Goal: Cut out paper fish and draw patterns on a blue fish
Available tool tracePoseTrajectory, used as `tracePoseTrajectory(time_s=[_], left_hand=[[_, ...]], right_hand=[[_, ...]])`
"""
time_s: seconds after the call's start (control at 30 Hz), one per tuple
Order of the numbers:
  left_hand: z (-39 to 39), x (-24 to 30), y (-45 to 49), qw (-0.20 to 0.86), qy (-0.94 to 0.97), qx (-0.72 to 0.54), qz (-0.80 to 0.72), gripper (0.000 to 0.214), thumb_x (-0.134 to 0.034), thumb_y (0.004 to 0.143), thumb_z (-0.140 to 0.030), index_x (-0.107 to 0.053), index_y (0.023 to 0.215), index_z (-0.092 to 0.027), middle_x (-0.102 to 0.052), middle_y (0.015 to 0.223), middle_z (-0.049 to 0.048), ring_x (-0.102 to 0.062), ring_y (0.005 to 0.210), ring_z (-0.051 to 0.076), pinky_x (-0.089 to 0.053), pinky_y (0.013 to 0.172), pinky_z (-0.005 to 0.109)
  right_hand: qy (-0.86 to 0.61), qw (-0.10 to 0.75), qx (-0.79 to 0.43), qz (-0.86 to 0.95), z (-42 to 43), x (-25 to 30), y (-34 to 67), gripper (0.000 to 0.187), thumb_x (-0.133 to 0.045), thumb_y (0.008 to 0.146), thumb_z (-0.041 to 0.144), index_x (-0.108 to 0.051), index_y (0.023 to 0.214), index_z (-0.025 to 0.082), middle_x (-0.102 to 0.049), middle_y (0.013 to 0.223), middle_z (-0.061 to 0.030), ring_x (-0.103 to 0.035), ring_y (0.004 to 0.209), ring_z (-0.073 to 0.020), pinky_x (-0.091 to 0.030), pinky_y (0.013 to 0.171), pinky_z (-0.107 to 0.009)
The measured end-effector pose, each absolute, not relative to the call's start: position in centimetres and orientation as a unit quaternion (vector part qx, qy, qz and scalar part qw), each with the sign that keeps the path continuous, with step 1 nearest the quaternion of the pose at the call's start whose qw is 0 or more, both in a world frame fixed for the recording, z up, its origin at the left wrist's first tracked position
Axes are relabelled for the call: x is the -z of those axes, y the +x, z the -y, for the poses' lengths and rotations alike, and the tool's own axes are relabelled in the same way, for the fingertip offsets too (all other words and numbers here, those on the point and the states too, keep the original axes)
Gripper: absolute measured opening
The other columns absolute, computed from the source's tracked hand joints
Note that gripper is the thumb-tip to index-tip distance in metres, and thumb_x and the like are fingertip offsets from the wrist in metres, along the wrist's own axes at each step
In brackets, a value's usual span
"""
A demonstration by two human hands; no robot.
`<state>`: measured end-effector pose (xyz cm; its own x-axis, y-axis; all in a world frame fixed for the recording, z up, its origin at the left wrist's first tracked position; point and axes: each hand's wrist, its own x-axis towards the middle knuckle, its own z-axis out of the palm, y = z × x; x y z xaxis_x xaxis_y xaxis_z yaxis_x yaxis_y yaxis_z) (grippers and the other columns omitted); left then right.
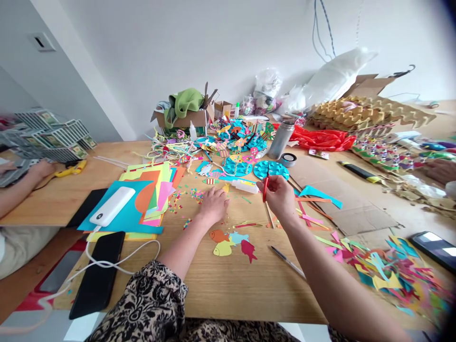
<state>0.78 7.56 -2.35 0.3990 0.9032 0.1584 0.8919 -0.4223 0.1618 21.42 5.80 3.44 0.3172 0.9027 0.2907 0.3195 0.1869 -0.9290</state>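
My right hand (281, 199) grips red-handled scissors (265, 189), blades pointing up and away over the table. My left hand (214, 205) lies palm down on the wood, fingers stretched forward beside tiny paper dots (195, 194). A small yellow paper piece (226, 188) touches or nearly touches its fingertips. Between my forearms lie paper fish cutouts: an orange fish (218, 235), a yellow-green fish (223, 248), a light blue one (238, 238) and a red one (248, 250). A white glue bottle (245, 186) rests on its side past my hands, near round blue paper discs (271, 169).
Coloured paper sheets (142, 190) bear a white power bank (113, 206); a black phone (98, 273) lies nearer. A pen (288, 262) and paper scraps (388, 266) are at right. A metal bottle (281, 140) stands behind. Other people's hands show at both sides.
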Motion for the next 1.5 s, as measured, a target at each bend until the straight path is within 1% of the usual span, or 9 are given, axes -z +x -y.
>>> tracePoseTrajectory(time_s=[0.3, 0.43, 0.57, 0.7, 0.8, 0.97, 1.2, 1.4, 1.5], left_hand=[[-7.3, 2.3, 0.2, 0.029, 0.842, -0.111, -0.527, 0.033, -0.043, 0.097, -0.031, -0.060, 0.123, -0.020, -0.054, 0.140, 0.0074, -0.034, 0.138, 0.033, -0.032, 0.109, 0.052], [-7.2, 2.0, 0.1, 0.022, 0.840, -0.118, -0.529, 0.032, -0.047, 0.096, -0.033, -0.062, 0.120, -0.017, -0.054, 0.136, 0.0134, -0.038, 0.133, 0.032, -0.033, 0.109, 0.047], [-7.0, 1.4, -0.1, 0.028, 0.843, -0.122, -0.523, 0.029, -0.048, 0.095, -0.033, -0.064, 0.116, -0.019, -0.059, 0.116, 0.0120, -0.047, 0.116, 0.028, -0.038, 0.102, 0.043], [-6.9, 1.1, -0.1, 0.032, 0.847, -0.128, -0.515, 0.027, -0.047, 0.096, -0.031, -0.065, 0.113, -0.020, -0.059, 0.115, 0.0123, -0.046, 0.116, 0.029, -0.036, 0.103, 0.045], [-7.0, 1.2, -0.1, 0.028, 0.850, -0.132, -0.509, 0.027, -0.047, 0.095, -0.030, -0.065, 0.113, -0.021, -0.061, 0.116, 0.0115, -0.045, 0.117, 0.029, -0.035, 0.104, 0.046], [-7.1, 1.5, -0.3, 0.021, 0.854, -0.137, -0.502, 0.027, -0.046, 0.095, -0.028, -0.065, 0.113, -0.020, -0.063, 0.116, 0.0103, -0.047, 0.116, 0.028, -0.035, 0.104, 0.044], [-6.9, 1.5, -0.4, 0.011, 0.854, -0.139, -0.502, 0.027, -0.046, 0.095, -0.028, -0.068, 0.110, -0.020, -0.066, 0.115, 0.0104, -0.048, 0.115, 0.028, -0.036, 0.104, 0.045], [-6.8, 1.5, -0.6, 0.003, 0.853, -0.142, -0.502, 0.028, -0.044, 0.096, -0.028, -0.069, 0.108, -0.022, -0.068, 0.116, 0.0084, -0.049, 0.117, 0.027, -0.035, 0.105, 0.046], [-6.8, 1.5, -0.7, 0.004, 0.853, -0.143, -0.501, 0.028, -0.045, 0.096, -0.029, -0.070, 0.106, -0.022, -0.069, 0.116, 0.0079, -0.049, 0.117, 0.028, -0.035, 0.104, 0.045]], right_hand=[[-0.602, 0.516, -0.218, 0.570, -4.9, -3.2, 22.1, 0.039, -0.072, 0.072, 0.054, -0.059, 0.081, 0.019, -0.064, 0.071, -0.0013, -0.058, 0.063, -0.0169, -0.046, 0.061, -0.031], [-0.619, 0.417, -0.181, 0.641, -2.4, -3.3, 24.2, 0.035, -0.067, 0.077, 0.053, -0.062, 0.084, 0.019, -0.067, 0.071, -0.0031, -0.059, 0.062, -0.0171, -0.045, 0.059, -0.030], [-0.640, 0.290, -0.129, 0.699, 0.8, -2.6, 27.1, 0.026, -0.061, 0.081, 0.047, -0.064, 0.083, 0.022, -0.068, 0.067, -0.0030, -0.059, 0.055, -0.0174, -0.041, 0.051, -0.028], [-0.644, 0.189, -0.078, 0.737, 4.0, -1.0, 29.8, 0.022, -0.056, 0.085, 0.041, -0.065, 0.093, 0.023, -0.073, 0.080, -0.0064, -0.067, 0.069, -0.0230, -0.044, 0.057, -0.031], [-0.647, 0.141, -0.049, 0.748, 6.1, 0.3, 31.4, 0.026, -0.051, 0.086, 0.042, -0.066, 0.092, 0.022, -0.074, 0.083, -0.0084, -0.068, 0.072, -0.0261, -0.046, 0.060, -0.034], [-0.649, 0.121, -0.035, 0.750, 8.1, 1.3, 32.9, 0.030, -0.049, 0.086, 0.043, -0.068, 0.091, 0.022, -0.074, 0.085, -0.0098, -0.069, 0.075, -0.0282, -0.049, 0.066, -0.039], [-0.667, 0.131, -0.075, 0.730, 8.1, 0.7, 33.2, 0.036, -0.051, 0.086, 0.052, -0.071, 0.095, 0.024, -0.071, 0.080, -0.0084, -0.068, 0.072, -0.0261, -0.049, 0.060, -0.035], [-0.634, 0.137, -0.077, 0.757, 8.1, 0.8, 33.0, 0.038, -0.047, 0.089, 0.050, -0.074, 0.094, 0.024, -0.068, 0.090, -0.0098, -0.067, 0.081, -0.0264, -0.051, 0.071, -0.039], [-0.634, 0.174, -0.047, 0.752, 8.5, 1.0, 32.6, 0.036, -0.048, 0.089, 0.050, -0.073, 0.096, 0.024, -0.068, 0.095, -0.0106, -0.066, 0.087, -0.0281, -0.051, 0.077, -0.041]])
